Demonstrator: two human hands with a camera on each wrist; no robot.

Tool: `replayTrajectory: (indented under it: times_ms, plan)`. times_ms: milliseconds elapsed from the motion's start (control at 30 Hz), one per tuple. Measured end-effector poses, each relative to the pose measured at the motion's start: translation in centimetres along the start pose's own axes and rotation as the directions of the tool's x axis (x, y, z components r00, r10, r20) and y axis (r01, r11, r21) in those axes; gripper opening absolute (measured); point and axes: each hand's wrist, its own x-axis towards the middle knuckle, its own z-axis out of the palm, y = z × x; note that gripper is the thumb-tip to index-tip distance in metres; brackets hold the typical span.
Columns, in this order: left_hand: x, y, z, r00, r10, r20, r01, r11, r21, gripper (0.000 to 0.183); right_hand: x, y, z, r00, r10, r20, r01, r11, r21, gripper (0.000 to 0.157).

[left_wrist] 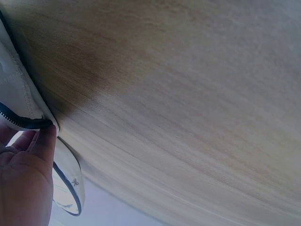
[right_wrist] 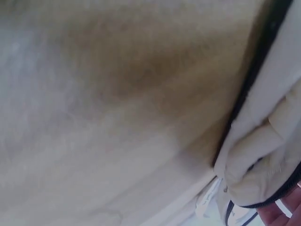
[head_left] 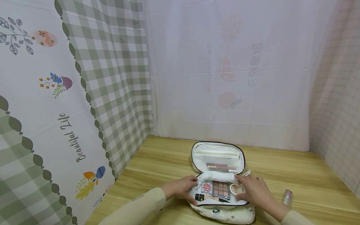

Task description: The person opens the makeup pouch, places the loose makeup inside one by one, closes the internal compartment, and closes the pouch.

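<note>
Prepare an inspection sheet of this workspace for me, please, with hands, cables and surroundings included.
Surface: yellowish-brown wood-grain table.
Job's things: open off-white fabric pouch with dark zip edging; inside, a pinkish-brown gridded palette and round white-rimmed compact, among others.
Clutter: small silvery cylinder, apart from the pouch, to its right.
Left hand: holds the pouch's left rim.
Right hand: holds the pouch's right rim.
Cables: nothing seen.
Surroundings: green-and-white checked cloth at left, printed white cloth behind.

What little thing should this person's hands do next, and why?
Probably free the right hand from the bag and reach for the small cylinder: it is outside on the table, on that hand's side, while the bag is open and the left hand holds its edge.
</note>
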Motion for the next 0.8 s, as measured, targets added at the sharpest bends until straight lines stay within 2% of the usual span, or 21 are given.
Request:
replayTrajectory:
  times_ms: [333, 533, 800]
  plan:
    - [0.0, 0.0, 0.0, 1.000, -0.008, 0.008, 0.008, 1.000, -0.011, 0.079, 0.1, 0.4, -1.0, 1.000, -0.012, 0.021, 0.011, 0.998, 0.058, 0.073]
    - [0.0, 0.0, -0.1, 1.000, -0.008, 0.015, 0.009, 1.000, -0.012, 0.079, 0.0, 0.8, -1.2, 1.000, -0.013, -0.009, 0.014, 0.990, 0.137, 0.066]
    - [0.1, 0.0, 0.0, 1.000, -0.009, 0.016, 0.009, 1.000, -0.008, 0.081, -0.1, 2.1, -2.5, 0.997, 0.050, -0.057, -0.036, 0.974, 0.226, 0.050]
